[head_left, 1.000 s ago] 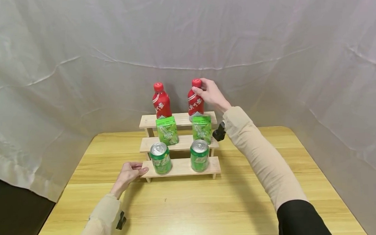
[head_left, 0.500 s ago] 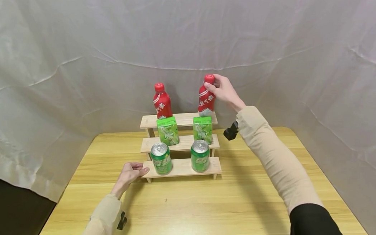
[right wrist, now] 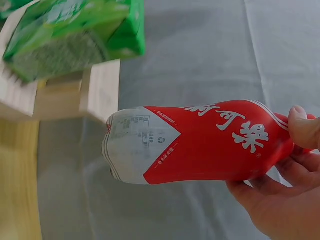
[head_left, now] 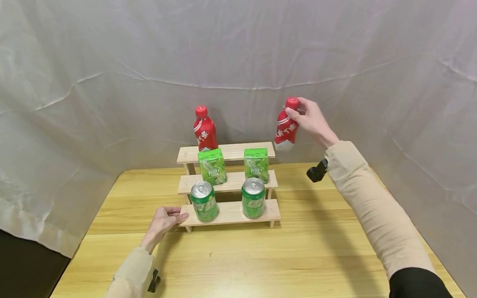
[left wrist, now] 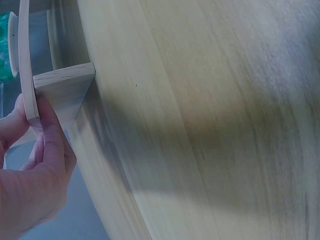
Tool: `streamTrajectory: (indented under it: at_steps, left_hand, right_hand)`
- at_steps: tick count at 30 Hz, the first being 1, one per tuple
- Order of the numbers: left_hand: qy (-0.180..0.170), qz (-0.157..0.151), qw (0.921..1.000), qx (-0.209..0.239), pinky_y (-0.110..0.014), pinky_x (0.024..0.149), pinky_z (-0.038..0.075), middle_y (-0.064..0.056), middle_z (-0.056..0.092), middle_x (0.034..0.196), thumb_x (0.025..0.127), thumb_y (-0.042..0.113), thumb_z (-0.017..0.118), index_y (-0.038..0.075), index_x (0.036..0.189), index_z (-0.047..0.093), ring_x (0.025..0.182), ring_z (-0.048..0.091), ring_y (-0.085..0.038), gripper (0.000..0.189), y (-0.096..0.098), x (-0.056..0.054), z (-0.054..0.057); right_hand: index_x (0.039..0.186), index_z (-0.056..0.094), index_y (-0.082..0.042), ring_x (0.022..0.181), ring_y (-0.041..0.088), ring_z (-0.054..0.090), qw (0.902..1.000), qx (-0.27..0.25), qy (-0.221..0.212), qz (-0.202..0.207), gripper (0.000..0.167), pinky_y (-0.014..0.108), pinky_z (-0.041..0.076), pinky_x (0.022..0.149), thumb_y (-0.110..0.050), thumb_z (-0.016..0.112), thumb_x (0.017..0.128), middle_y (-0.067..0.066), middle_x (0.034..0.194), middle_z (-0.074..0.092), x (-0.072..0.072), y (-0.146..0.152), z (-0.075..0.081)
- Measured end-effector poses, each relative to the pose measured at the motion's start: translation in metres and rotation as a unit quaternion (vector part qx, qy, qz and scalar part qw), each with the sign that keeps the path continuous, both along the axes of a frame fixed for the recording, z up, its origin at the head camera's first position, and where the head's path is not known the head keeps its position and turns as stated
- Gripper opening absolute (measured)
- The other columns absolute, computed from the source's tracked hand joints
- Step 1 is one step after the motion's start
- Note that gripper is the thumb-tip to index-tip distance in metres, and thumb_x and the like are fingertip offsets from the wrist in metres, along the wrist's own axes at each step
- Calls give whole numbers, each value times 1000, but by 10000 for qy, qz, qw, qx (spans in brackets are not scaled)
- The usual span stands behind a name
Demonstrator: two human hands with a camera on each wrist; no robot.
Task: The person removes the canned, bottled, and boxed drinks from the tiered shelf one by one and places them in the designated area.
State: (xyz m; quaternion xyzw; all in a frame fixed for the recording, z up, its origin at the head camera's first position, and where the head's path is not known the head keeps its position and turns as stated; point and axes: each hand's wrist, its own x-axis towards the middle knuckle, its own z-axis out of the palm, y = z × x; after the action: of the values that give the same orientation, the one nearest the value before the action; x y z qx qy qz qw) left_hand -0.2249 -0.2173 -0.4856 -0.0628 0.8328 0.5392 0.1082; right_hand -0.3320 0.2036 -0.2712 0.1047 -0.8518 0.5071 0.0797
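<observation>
My right hand (head_left: 311,118) grips a red bottle (head_left: 286,130) near its cap, holding it tilted in the air just off the right end of the top tier. In the right wrist view the bottle (right wrist: 210,142) shows white lettering and a pale base, with thumb and fingers around its neck. My left hand (head_left: 164,222) pinches the left end of the lowest board of a three-tier wooden rack (head_left: 232,215). The left wrist view shows that board (left wrist: 28,65) between thumb and fingers.
A second red bottle (head_left: 205,132) stands on the top tier's left. Two green drink cartons (head_left: 212,166) stand on the middle tier, and two green cans (head_left: 204,203) on the lowest. A grey curtain (head_left: 232,40) hangs behind the wooden table (head_left: 237,267).
The right hand has lifted the right-hand red bottle off the top tier and carried it rightward, past the rack's end, tilting it. The left hand has stayed on the lowest board.
</observation>
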Motion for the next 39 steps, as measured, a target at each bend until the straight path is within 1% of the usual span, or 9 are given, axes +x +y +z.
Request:
streamTrajectory:
  at_steps: [5, 7, 12, 19, 23, 28, 32, 35, 39]
  left_hand:
    - [14, 30, 10000, -34, -24, 80, 59, -38, 58, 128, 93, 12, 70, -20, 131, 50, 101, 67, -27, 53, 0, 0, -1]
    - [7, 59, 10000, -21, -24, 79, 59, -38, 58, 128, 93, 12, 70, -20, 130, 50, 100, 67, -26, 53, 0, 0, -1]
    - [-20, 110, 9999, 26, -23, 78, 59, -38, 57, 128, 93, 11, 70, -20, 130, 50, 98, 67, -24, 53, 0, -1, -2]
    - [-32, -7, 9999, 156, -25, 79, 60, -38, 57, 129, 94, 10, 69, -21, 132, 48, 89, 66, -13, 54, 1, 1, 1]
    - [-26, -53, 9998, 190, -25, 80, 61, -39, 57, 128, 94, 10, 69, -21, 133, 47, 88, 65, -11, 54, 1, 2, 2]
    - [-12, -24, 9999, 170, -22, 77, 60, -37, 60, 126, 94, 11, 69, -20, 132, 49, 86, 65, -9, 53, 1, 0, 0]
    - [34, -23, 9998, 169, -20, 75, 58, -36, 62, 124, 94, 11, 70, -20, 131, 51, 85, 65, -8, 52, 2, -1, -1]
    - [52, -32, 9999, 157, -21, 77, 59, -36, 62, 125, 94, 12, 70, -20, 131, 51, 87, 65, -9, 52, 2, -1, -1]
    - [38, -12, 9999, 112, -24, 80, 59, -36, 62, 125, 94, 12, 70, -19, 131, 51, 91, 66, -13, 52, 2, -1, -2]
  right_hand:
    - [138, 50, 5, 126, 34, 57, 9996, 96, 4, -256, 43, 40, 48, 106, -20, 56, 103, 28, 140, 58, 4, 20, -11]
    - [139, 49, 5, 124, 32, 57, 9994, 169, -11, -302, 45, 34, 50, 102, -21, 56, 103, 28, 140, 58, 5, 29, -16]
    - [141, 48, 5, 118, 23, 57, 9990, 196, -152, -365, 48, 19, 46, 91, -23, 56, 103, 28, 140, 58, 9, 47, -30]
    - [144, 46, 5, 96, 0, 53, 9980, 168, -394, -467, 51, 12, 44, 86, -25, 57, 103, 29, 137, 57, 15, 68, -55]
    - [143, 46, 6, 92, -5, 52, 9975, 96, -476, -510, 51, 10, 44, 83, -25, 56, 104, 30, 137, 57, 17, 76, -72]
    - [143, 46, 7, 96, 0, 54, 9963, 24, -630, -587, 52, 9, 46, 80, -25, 56, 103, 32, 139, 56, 19, 83, -90]
    - [145, 44, 6, 106, 10, 56, 9946, 20, -783, -677, 53, 12, 46, 84, -25, 56, 104, 32, 142, 54, 19, 87, -102]
    - [147, 42, 5, 119, 23, 56, 9936, -20, -872, -718, 53, 20, 46, 94, -22, 55, 104, 31, 144, 52, 19, 89, -111]
    - [149, 39, 6, 132, 38, 50, 9922, -106, -1012, -727, 54, 38, 46, 108, -20, 54, 104, 32, 147, 49, 19, 91, -121]
